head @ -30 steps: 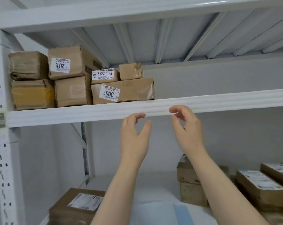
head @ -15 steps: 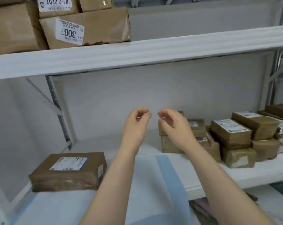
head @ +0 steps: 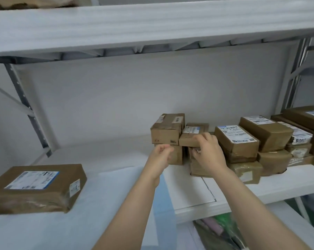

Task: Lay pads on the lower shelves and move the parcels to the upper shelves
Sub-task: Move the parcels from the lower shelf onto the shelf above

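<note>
Small flat parcel (head: 188,141), atop the stack at the middle of the lower shelf (head: 233,193). The right hand (head: 209,154), empty in mid-air half a second ago, now grips its near end, fingers curled over the top. The lift to the upper shelf (head: 152,27) is judged begun. The left hand (head: 161,156) hovers just left, fingers curled, holding nothing.

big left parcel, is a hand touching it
No, the left hand and right hand are at the middle stack, away from the parcel.

The small parcel (head: 187,140) is partly hidden by the right grip (head: 209,154); the upper-shelf parcel (head: 33,2) is cut off by the top edge; a label (head: 235,134) is blurred beyond reading.
</note>
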